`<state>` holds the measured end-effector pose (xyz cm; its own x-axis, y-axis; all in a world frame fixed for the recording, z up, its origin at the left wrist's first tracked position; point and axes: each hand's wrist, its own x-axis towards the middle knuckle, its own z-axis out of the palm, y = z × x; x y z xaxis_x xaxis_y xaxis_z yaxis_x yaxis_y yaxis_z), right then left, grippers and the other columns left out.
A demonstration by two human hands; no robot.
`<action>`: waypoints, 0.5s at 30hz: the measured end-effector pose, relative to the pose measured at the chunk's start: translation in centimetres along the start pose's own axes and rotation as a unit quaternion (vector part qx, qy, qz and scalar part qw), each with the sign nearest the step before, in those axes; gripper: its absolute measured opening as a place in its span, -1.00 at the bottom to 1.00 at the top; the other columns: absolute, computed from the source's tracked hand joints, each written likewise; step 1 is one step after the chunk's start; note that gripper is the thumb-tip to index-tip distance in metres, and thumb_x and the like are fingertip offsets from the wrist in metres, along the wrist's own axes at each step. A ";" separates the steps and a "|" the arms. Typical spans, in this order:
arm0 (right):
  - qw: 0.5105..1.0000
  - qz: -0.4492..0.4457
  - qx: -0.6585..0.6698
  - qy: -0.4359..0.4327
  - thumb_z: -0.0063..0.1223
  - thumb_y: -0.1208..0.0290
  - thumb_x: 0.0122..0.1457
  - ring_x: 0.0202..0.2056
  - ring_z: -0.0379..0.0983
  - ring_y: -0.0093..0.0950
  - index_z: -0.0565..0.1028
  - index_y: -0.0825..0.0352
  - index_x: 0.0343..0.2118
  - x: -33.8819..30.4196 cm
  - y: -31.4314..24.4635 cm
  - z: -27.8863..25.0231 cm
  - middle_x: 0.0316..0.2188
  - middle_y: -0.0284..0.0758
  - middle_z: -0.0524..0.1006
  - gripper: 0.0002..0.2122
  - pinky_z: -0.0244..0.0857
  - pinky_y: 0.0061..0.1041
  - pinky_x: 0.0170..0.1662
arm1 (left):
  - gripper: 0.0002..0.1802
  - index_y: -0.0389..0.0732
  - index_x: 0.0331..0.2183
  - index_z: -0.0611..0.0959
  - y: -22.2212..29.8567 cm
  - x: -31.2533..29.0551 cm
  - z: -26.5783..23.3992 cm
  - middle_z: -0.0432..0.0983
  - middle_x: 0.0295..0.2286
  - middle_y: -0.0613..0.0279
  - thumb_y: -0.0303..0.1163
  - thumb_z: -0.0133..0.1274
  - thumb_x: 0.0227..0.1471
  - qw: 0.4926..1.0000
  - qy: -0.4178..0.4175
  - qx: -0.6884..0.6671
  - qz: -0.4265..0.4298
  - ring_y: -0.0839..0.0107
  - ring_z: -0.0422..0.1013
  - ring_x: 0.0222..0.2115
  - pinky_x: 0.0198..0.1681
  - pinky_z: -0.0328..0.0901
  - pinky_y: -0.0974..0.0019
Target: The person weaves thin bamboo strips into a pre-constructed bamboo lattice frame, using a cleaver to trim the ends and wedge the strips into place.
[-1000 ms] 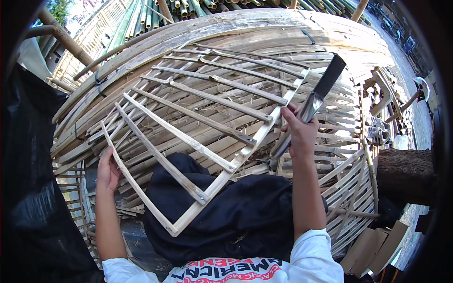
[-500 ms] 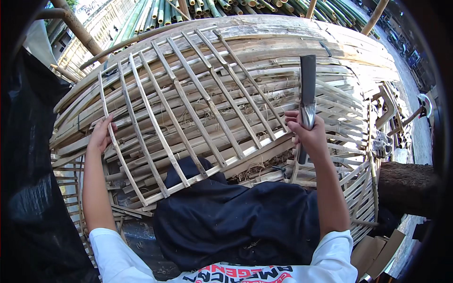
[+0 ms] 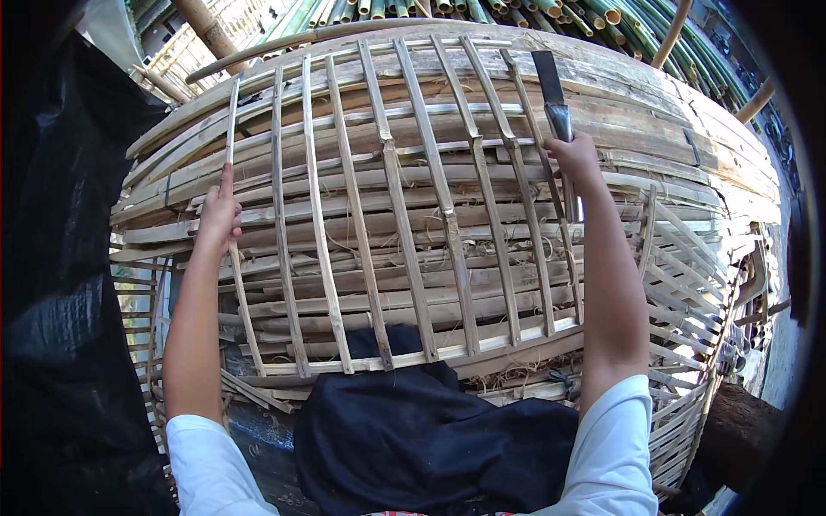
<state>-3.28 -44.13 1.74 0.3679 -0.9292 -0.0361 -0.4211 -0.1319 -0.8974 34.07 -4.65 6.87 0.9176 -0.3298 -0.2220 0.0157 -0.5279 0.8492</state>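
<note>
A flat lattice panel (image 3: 404,232) of thin bamboo slats lies in front of me on a stack of similar panels. My left hand (image 3: 220,215) grips the panel's leftmost slat, index finger stretched along it. My right hand (image 3: 575,159) is at the panel's right edge, closed around the handle of a broad-bladed knife (image 3: 551,90) whose dark blade points away from me. Dark cloth (image 3: 430,439) over my lap sits below the panel's near edge.
Under the panel is a wide pile of bamboo strips and frames (image 3: 654,146). Green bamboo poles (image 3: 516,10) lie at the back. Black sheeting (image 3: 60,258) covers the left side. More lattice frames (image 3: 688,344) and a log (image 3: 740,430) are at the right.
The lattice panel has swung from a diagonal tilt to lie square in front of me. Both hands moved up and away with it; the knife stays in my right hand.
</note>
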 end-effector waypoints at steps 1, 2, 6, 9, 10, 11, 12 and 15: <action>1.000 0.007 0.013 0.001 0.17 0.37 -0.06 -0.63 0.44 -0.45 0.51 0.48 -0.41 0.3 0.4 0.0 -0.56 -0.24 0.51 -0.75 0.42 -0.41 -0.57 | -0.16 -0.22 -0.25 0.36 0.0 0.4 0.4 0.16 -0.67 0.43 0.48 -0.14 -0.02 1.000 0.006 -0.006 0.008 0.68 0.05 -0.81 -0.80 -0.02 0.52; 1.000 0.015 0.027 0.004 0.18 0.36 -0.05 -0.65 0.42 -0.46 0.51 0.47 -0.40 0.5 0.8 -0.2 -0.56 -0.24 0.51 -0.75 0.41 -0.41 -0.57 | -0.17 -0.21 -0.26 0.36 0.0 0.5 0.6 0.15 -0.68 0.44 0.48 -0.15 -0.01 1.000 0.017 -0.003 0.020 0.68 0.05 -0.82 -0.81 -0.03 0.52; 0.993 0.096 0.056 -0.050 0.19 0.35 0.00 -0.53 0.48 -0.53 0.50 0.42 -0.35 0.1 -0.3 -0.2 -0.47 -0.24 0.57 -0.76 0.34 -0.49 -0.58 | -0.22 -0.19 -0.27 0.39 0.6 1.0 0.6 0.09 -0.74 0.51 0.44 -0.18 0.04 0.998 0.046 -0.009 0.048 0.68 0.02 -0.83 -0.82 -0.07 0.51; 0.978 0.121 0.162 -0.056 0.17 0.38 0.02 -0.60 0.42 -0.56 0.48 0.43 -0.33 0.4 0.2 -0.8 -0.47 -0.23 0.57 -0.77 0.32 -0.50 -0.60 | -0.27 -0.17 -0.28 0.40 1.5 0.7 0.3 0.10 -0.74 0.50 0.40 -0.18 0.08 0.996 0.025 -0.048 0.067 0.69 0.02 -0.84 -0.83 -0.08 0.51; 0.971 0.141 0.188 -0.046 0.17 0.39 0.02 -0.65 0.38 -0.57 0.47 0.45 -0.32 0.3 0.3 -1.0 -0.46 -0.21 0.57 -0.76 0.30 -0.51 -0.61 | -0.29 -0.16 -0.29 0.40 1.9 0.4 0.5 0.11 -0.75 0.50 0.39 -0.18 0.09 0.996 0.032 -0.047 0.074 0.69 0.02 -0.84 -0.83 -0.08 0.51; 0.963 0.160 0.214 -0.036 0.17 0.41 0.02 -0.69 0.34 -0.57 0.46 0.46 -0.30 0.2 0.4 -1.4 -0.45 -0.18 0.56 -0.75 0.28 -0.53 -0.62 | -0.30 -0.16 -0.30 0.40 2.3 0.0 0.8 0.11 -0.75 0.50 0.38 -0.18 0.10 0.995 0.038 -0.046 0.081 0.69 0.02 -0.84 -0.83 -0.09 0.51; 0.962 0.167 0.214 -0.033 0.17 0.41 0.02 -0.69 0.32 -0.58 0.46 0.45 -0.30 -0.1 0.0 -1.6 -0.46 -0.19 0.56 -0.76 0.28 -0.53 -0.62 | -0.31 -0.15 -0.31 0.39 3.1 -0.5 0.7 0.11 -0.75 0.50 0.37 -0.18 0.10 0.994 0.047 -0.043 0.090 0.69 0.03 -0.84 -0.83 -0.09 0.51; 0.957 0.171 0.232 -0.043 0.18 0.42 0.00 -0.67 0.30 -0.61 0.49 0.44 -0.28 -1.6 -0.9 -3.0 -0.46 -0.22 0.56 -0.75 0.29 -0.56 -0.59 | -0.43 -0.11 -0.36 0.37 4.6 -0.8 -0.4 0.12 -0.76 0.49 0.26 -0.14 0.16 0.987 0.051 -0.070 0.135 0.68 0.03 -0.85 -0.83 -0.11 0.50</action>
<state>-6.04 -43.56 3.91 0.3496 -0.8563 -0.3800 -0.1224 0.3604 -0.9247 33.59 -6.51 11.13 0.9308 -0.3597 0.0653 -0.1872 -0.3155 0.9303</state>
